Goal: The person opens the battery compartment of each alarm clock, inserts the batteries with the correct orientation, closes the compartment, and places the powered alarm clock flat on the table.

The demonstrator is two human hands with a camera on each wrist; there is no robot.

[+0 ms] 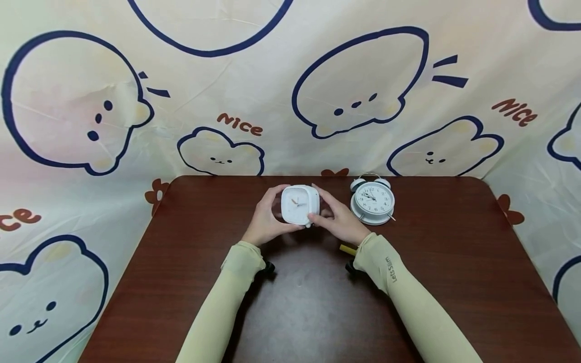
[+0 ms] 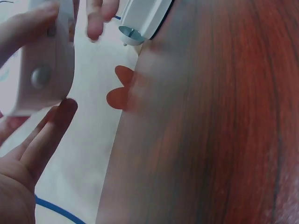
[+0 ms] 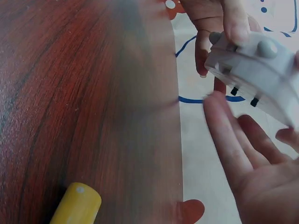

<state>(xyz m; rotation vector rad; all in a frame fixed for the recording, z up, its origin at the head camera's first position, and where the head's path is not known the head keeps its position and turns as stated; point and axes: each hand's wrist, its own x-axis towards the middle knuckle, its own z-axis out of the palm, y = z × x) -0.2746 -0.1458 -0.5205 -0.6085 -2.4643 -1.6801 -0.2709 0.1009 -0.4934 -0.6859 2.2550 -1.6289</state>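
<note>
We count two clocks. The first, a white square clock (image 1: 295, 207), is near the middle of the table's far side, raised off the dark wooden tabletop (image 1: 181, 282), and two hands hold it. We see the left hand (image 1: 267, 214) gripping it from the left, thumb along the near edge and fingers at the far-left corner. The right hand (image 1: 342, 219) grips it from the right, with the thumb on the near-right front edge and a finger at the far-right corner; in the right wrist view its other fingers spread behind the clock. There we also count two rounded feet (image 3: 267, 48) and two small black pegs (image 3: 254, 102).

The second, a round alarm clock (image 1: 374, 199), stands just to the right of the right hand, near the far edge; we count two bells on it and one handle. We find one yellow cylinder (image 3: 77, 205) lying on the table, just beside the right wrist.

Two pale sleeves (image 1: 213, 312) cover the arms, the right one lettered. Behind the table we see a printed cloth (image 1: 272, 80) with two whole "Nice" words, a third cut off at the left, and three reddish-brown flowers (image 1: 335, 172).
</note>
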